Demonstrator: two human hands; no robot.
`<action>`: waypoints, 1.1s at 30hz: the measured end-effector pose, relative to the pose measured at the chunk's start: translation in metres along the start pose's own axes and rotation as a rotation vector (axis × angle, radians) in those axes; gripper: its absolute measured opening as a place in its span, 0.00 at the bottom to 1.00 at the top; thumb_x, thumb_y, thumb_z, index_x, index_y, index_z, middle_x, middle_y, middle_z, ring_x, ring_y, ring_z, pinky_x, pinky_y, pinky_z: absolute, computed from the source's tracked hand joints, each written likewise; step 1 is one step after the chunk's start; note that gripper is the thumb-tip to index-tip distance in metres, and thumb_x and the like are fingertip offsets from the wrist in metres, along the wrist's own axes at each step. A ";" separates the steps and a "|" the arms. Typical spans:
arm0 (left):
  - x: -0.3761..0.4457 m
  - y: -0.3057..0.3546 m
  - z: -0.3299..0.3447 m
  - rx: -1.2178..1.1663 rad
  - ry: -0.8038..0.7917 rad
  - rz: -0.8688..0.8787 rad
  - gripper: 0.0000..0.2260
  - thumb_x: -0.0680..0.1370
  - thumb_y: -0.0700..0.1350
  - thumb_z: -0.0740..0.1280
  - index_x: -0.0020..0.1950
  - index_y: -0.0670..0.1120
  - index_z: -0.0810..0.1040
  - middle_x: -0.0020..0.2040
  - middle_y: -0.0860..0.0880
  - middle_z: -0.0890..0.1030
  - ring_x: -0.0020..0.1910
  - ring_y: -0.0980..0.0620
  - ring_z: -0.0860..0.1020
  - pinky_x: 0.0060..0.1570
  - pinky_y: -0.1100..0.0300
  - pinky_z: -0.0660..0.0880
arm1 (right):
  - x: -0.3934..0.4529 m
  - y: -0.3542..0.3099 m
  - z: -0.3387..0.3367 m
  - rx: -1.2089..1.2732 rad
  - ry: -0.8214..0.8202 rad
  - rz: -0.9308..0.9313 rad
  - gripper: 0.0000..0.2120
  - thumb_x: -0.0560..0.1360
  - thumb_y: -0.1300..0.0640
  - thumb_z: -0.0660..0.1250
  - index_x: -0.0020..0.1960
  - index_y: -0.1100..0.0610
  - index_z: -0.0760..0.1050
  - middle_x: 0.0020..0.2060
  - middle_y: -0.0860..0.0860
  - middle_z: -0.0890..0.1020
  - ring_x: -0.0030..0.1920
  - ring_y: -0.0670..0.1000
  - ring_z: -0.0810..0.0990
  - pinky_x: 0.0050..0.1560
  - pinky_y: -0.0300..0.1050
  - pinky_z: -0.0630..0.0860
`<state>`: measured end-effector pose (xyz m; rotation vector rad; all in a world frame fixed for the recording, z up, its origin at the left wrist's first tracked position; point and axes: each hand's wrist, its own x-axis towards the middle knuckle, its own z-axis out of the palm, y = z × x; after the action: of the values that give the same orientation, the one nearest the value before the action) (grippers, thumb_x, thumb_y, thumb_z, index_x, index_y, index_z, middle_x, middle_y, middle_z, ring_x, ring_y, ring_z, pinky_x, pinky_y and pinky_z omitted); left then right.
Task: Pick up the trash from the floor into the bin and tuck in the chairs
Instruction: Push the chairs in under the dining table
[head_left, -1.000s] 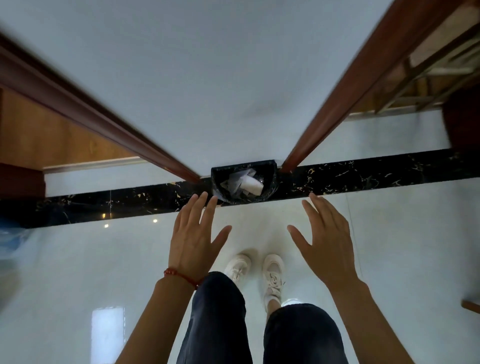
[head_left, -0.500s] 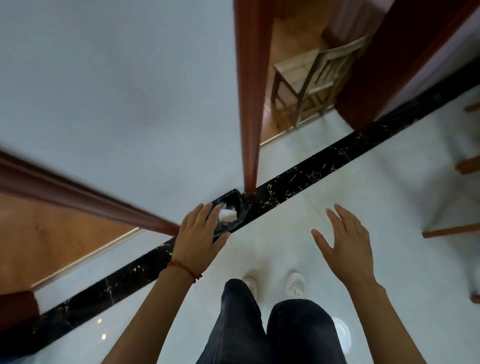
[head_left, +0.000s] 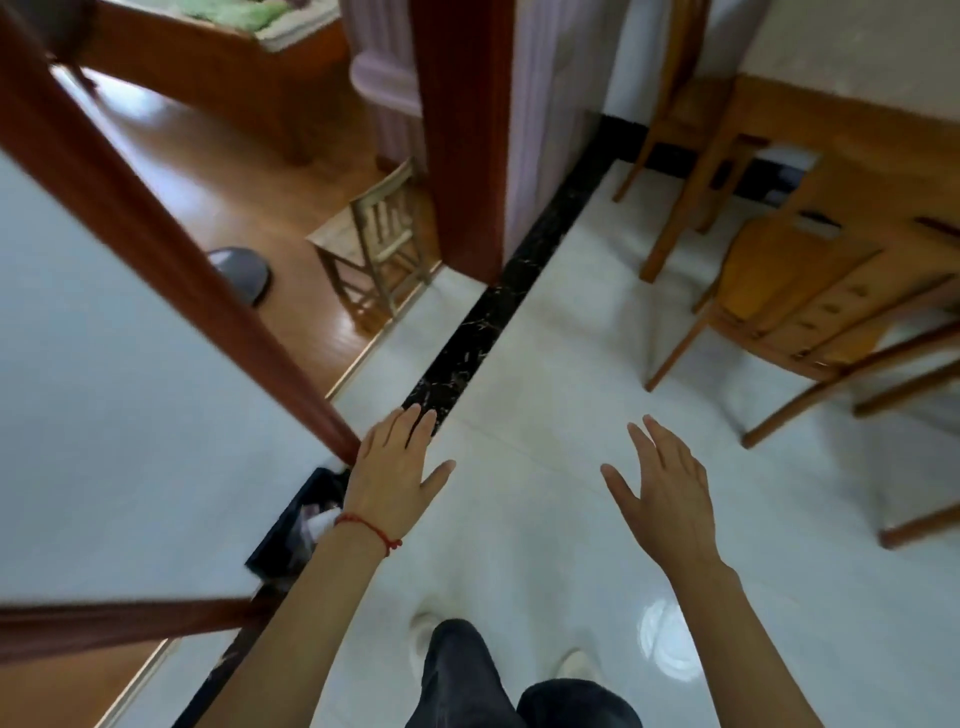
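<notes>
A black bin (head_left: 291, 530) with white crumpled trash inside stands against the wall at lower left, partly hidden behind my left forearm. My left hand (head_left: 397, 467), with a red string on the wrist, hovers above it, fingers spread and holding nothing. My right hand (head_left: 662, 493) is held out over the white floor, open and empty too. A wooden chair (head_left: 800, 306) stands pulled out from the wooden table (head_left: 852, 156) at the right. Another chair (head_left: 675, 104) stands at the table's far side.
A white wall panel with red-brown trim (head_left: 171, 249) fills the left. A black marble strip (head_left: 483, 322) runs across the white tiles to a doorway with a small wooden chair (head_left: 379, 244) and a grey round object (head_left: 241, 273) on the wood floor beyond.
The view has swung to the right, away from the bin and toward the table and chairs. The bin has slid to the lower left. Both hands stay open and empty.
</notes>
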<state>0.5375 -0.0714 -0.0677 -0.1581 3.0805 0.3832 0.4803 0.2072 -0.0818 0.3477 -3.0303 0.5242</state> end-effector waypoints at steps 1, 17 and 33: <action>0.006 0.022 0.002 -0.002 -0.006 0.025 0.29 0.75 0.59 0.53 0.62 0.38 0.74 0.59 0.38 0.77 0.58 0.38 0.75 0.55 0.43 0.72 | -0.005 0.019 -0.010 -0.006 0.007 0.032 0.26 0.74 0.49 0.66 0.66 0.62 0.68 0.67 0.60 0.70 0.66 0.61 0.68 0.62 0.58 0.65; 0.091 0.299 0.031 0.021 -0.107 0.411 0.29 0.74 0.59 0.53 0.62 0.39 0.75 0.59 0.39 0.77 0.58 0.39 0.75 0.55 0.45 0.71 | -0.044 0.234 -0.127 -0.042 0.165 0.457 0.26 0.74 0.48 0.66 0.66 0.62 0.69 0.67 0.60 0.70 0.67 0.61 0.67 0.63 0.59 0.65; 0.319 0.404 0.040 -0.004 -0.096 0.600 0.27 0.79 0.56 0.56 0.74 0.45 0.57 0.74 0.46 0.59 0.73 0.47 0.55 0.70 0.56 0.52 | 0.132 0.318 -0.158 -0.043 0.201 0.659 0.28 0.74 0.43 0.59 0.68 0.58 0.66 0.69 0.58 0.66 0.69 0.59 0.64 0.65 0.59 0.62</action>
<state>0.1792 0.2971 -0.0230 0.7727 2.9652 0.3919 0.2807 0.5243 -0.0257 -0.6867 -2.8910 0.4750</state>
